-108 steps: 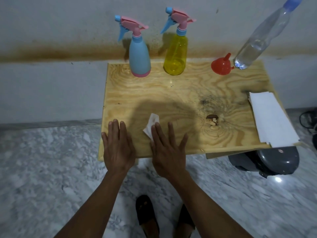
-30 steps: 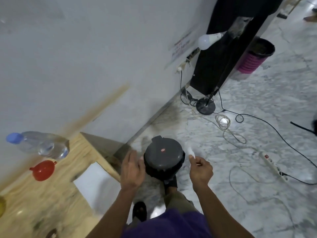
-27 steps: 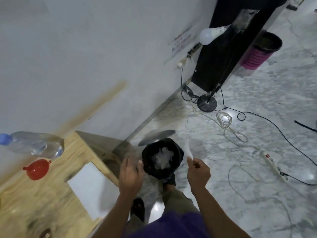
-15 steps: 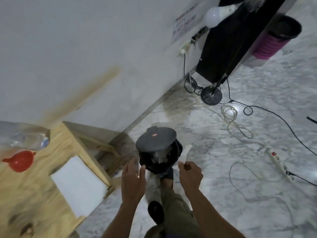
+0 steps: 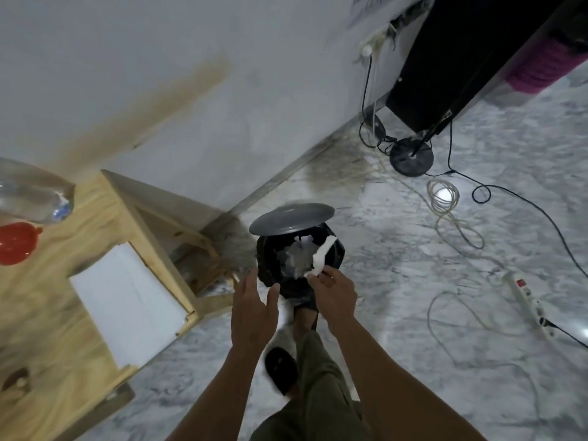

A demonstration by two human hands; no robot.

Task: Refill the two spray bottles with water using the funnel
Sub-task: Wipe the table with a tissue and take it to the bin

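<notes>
My right hand [image 5: 334, 292] pinches the near end of a white tissue [image 5: 321, 257] between thumb and fingertips; the strip runs up from the pinch and hangs over the mouth of the bin [image 5: 334, 249]. The bin is black, stands on the marble floor [image 5: 413, 313], and holds crumpled pale paper. Its grey lid [image 5: 291, 218] is raised, tilted over the far rim. My foot in a dark sandal [image 5: 305, 310] sits at the bin's near base; the pedal itself is hidden.

My left hand [image 5: 253, 313] is just left of the bin's near rim, fingers straight and spread, holding nothing; whether it touches the bin I cannot tell.

Left of the bin stands the wooden table [image 5: 63, 345]. On it, nearest the bin, lies a white sheet [image 5: 127, 300]. At the table's far left edge sit the red funnel [image 5: 16, 241] and, just beyond it against the wall, the clear water bottle [image 5: 31, 198], both blurred and cut off by the frame. The spray bottles are out of view.

Right of the bin, cables [image 5: 451, 211] and a power strip [image 5: 528, 297] lie on the floor.
</notes>
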